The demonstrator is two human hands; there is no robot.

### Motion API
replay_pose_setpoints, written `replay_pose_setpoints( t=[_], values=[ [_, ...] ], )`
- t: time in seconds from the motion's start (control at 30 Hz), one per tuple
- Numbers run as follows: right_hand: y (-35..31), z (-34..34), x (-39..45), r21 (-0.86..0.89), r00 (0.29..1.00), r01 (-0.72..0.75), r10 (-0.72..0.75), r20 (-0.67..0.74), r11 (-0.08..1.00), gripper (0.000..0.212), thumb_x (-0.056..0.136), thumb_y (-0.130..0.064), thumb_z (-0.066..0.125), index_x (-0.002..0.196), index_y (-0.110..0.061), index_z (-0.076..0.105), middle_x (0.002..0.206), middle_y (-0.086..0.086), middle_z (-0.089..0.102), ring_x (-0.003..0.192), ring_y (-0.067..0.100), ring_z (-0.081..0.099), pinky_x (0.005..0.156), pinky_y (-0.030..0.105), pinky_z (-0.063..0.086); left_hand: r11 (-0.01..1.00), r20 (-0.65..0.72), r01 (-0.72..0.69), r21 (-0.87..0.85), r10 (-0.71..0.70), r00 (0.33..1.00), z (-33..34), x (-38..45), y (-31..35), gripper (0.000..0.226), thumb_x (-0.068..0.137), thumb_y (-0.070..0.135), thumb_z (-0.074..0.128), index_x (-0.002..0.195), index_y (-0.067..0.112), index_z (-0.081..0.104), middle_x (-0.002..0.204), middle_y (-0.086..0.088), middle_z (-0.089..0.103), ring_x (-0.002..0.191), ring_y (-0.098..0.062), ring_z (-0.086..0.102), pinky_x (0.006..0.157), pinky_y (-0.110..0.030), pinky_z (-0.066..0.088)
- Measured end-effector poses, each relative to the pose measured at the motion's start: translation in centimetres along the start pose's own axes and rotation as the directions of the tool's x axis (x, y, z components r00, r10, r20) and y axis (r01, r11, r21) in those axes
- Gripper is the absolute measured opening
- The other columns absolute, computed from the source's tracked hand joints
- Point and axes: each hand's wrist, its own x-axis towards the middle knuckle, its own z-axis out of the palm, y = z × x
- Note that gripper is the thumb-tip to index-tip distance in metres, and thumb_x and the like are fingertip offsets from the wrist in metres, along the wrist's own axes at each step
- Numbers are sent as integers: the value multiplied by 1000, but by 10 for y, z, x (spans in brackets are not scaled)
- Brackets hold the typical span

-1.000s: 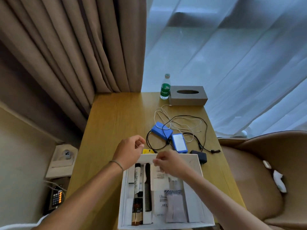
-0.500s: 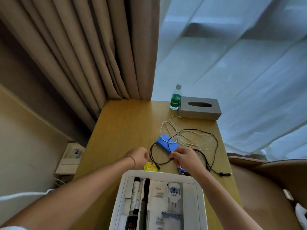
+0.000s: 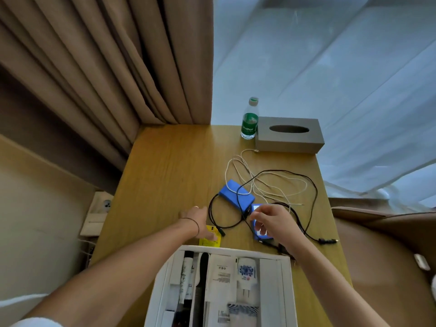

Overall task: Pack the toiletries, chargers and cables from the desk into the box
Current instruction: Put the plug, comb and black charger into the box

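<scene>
The right hand [image 3: 271, 219] hangs right over the blue charger [image 3: 259, 230] on the desk [image 3: 165, 173], fingers curled, maybe pinching it. The left hand [image 3: 197, 214] rests flat, farther away.

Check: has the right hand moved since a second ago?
Yes. The right hand left the white box and went forward, away from the person. It is now past the box's far rim, over the blue-edged device among the cables.

Soft, cool daylight enters through the sheer curtain [image 3: 330, 67] far right, leaving the left wall dim. The worktop [image 3: 169, 175] shows faint glare. Wide-angle distortion bends the edges; the near forearms look slightly blurred.
</scene>
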Motion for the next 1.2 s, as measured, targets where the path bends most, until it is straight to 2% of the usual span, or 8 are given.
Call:
replay_pose_setpoints(
  t=[0.17, 0.27, 0.43, 0.57, 0.63, 0.77, 0.93, 1.2],
  values=[
    [14, -19, -5, 24, 1000, -18, 19, -15, 1000, 19, 97, -17, 60, 86, -13, 74, 68, 3, 71, 56, 6, 61, 53, 15, 47, 999, -142, -9, 46, 15, 990, 6, 6, 5, 65, 61, 71, 77, 104, 26, 60, 102, 0, 60, 91, -21, 61, 77, -35, 52],
    [23, -24, -6, 34, 997, -37, 39, -61, 999, 18, 98, -17, 59, 88, -12, 74, 68, 4, 71, 55, 8, 59, 50, 13, 45, 1000, -124, -16, -1, 16, 992, 3, 8, 7, 51, 64, 63, 81, 89, 23, 62, 97, -1, 61, 84, -21, 62, 74, -36, 56],
    [41, -37, -4, 1, 977, -63, 62, -204, 998, 16, 97, -20, 62, 87, -14, 72, 69, 4, 70, 63, 12, 63, 60, 24, 52, 976, -112, 9, -218, -34, 993, -7, 13, 0, 27, 77, 40, 81, 76, 18, 65, 80, -3, 71, 79, -23, 68, 67, -32, 54],
    [61, -44, -4, -146, 949, -79, 29, -315, 986, 11, 97, -20, 62, 90, -18, 70, 81, -2, 70, 80, 13, 67, 72, 28, 55, 915, -220, -29, -403, -66, 973, -23, 2, -12, 20, 76, 29, 82, 72, 18, 65, 72, 3, 69, 73, -19, 66, 66, -31, 54],
    [69, -47, -5, -248, 944, -93, 6, -329, 964, 8, 95, -19, 64, 92, -26, 68, 88, -10, 69, 86, 8, 65, 70, 22, 50, 889, -289, -70, -452, -72, 955, -33, -7, -16, 15, 78, 28, 80, 72, 23, 67, 72, 7, 66, 70, -12, 63, 60, -28, 50],
    [88, -45, -9, -455, 964, -135, 9, -267, 880, 34, 80, -8, 69, 103, -33, 67, 100, -11, 61, 100, 12, 57, 75, 24, 45, 825, -423, -172, -538, -88, 902, -50, -33, -15, 8, 83, 23, 77, 84, 29, 73, 73, 8, 62, 66, -6, 56, 53, -22, 38],
    [104, -29, -14, -614, 976, -176, 53, -213, 769, 55, 77, -19, 78, 127, -33, 59, 119, -5, 59, 118, 19, 53, 92, 34, 51, 669, -501, -344, -659, -49, 864, -62, -70, 4, 11, 87, 12, 71, 89, 22, 73, 79, -5, 69, 71, -17, 58, 65, -33, 49],
    [114, -11, -21, -746, 967, -176, -28, -253, 642, 48, 79, -47, 74, 120, -26, 58, 112, 0, 56, 105, 21, 53, 66, 29, 39, 542, -468, -416, -730, 46, 882, -47, -130, 22, 33, 86, -3, 66, 109, 20, 72, 87, -14, 71, 78, -29, 66, 77, -40, 58]
  ],
)
